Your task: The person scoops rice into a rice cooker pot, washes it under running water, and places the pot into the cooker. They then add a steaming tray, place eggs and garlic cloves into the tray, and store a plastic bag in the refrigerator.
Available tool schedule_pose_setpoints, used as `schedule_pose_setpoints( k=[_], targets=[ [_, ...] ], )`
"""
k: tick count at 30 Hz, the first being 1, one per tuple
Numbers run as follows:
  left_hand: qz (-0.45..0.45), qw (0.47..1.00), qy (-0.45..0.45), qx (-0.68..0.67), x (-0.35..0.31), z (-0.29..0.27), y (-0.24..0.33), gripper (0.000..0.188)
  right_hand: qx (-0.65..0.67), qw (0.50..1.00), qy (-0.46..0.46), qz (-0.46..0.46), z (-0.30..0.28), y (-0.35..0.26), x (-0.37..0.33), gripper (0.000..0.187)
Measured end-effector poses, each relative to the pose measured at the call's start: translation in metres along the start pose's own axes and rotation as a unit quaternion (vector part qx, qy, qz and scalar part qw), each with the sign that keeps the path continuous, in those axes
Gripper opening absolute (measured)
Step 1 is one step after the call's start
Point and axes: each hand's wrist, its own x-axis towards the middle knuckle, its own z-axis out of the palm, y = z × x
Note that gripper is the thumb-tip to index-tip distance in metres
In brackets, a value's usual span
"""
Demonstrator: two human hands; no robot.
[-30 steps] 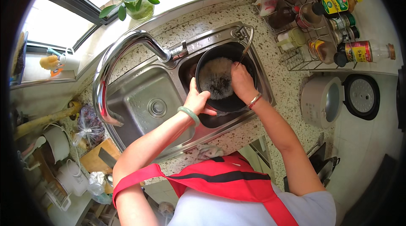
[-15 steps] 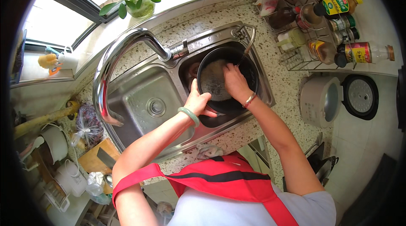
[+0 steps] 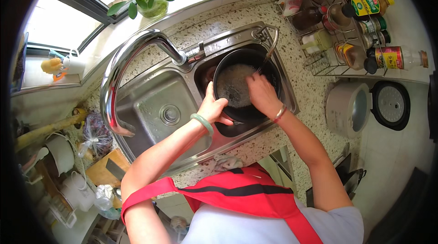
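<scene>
A dark round cooking pot (image 3: pixel 248 116) sits in the right basin of the steel sink, holding cloudy water over pale grains that look like rice (image 3: pixel 233 84). My left hand (image 3: pixel 214 108) grips the pot's near-left rim, thumb over the edge and fingers against the outside wall. Inside the pot is my right hand (image 3: pixel 264 93), its fingers curled at the right edge of the grains. What those fingertips hold, if anything, is hidden. A slim curved spout (image 3: pixel 273 45) reaches over the pot from the far right corner.
The large chrome faucet (image 3: pixel 112 79) arches over the left basin (image 3: pixel 146 102). A wire rack (image 3: pixel 337 68) of sauce bottles stands right, above an open rice cooker (image 3: pixel 349 109). A cutting board (image 3: pixel 102 171) and a bagged item (image 3: pixel 96 130) lie left; a cloth (image 3: pixel 228 162) rests on the near edge.
My right hand has shifted slightly right and nearer within the pot, uncovering more of the grains. The left hand keeps its hold on the rim.
</scene>
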Motion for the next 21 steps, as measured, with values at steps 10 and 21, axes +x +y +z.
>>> schedule_pose_setpoints(
  k=[10,21],
  targets=[
    [0.000,1.000,-0.014,0.017,-0.002,0.004,0.006,0.080,0.296,0.954,-0.035,0.023,0.028,-0.003,0.012,0.023],
    [-0.018,0.998,-0.041,0.033,0.003,0.011,0.006,0.080,0.012,0.992,0.016,-0.125,0.022,-0.007,0.020,0.020]
  ],
)
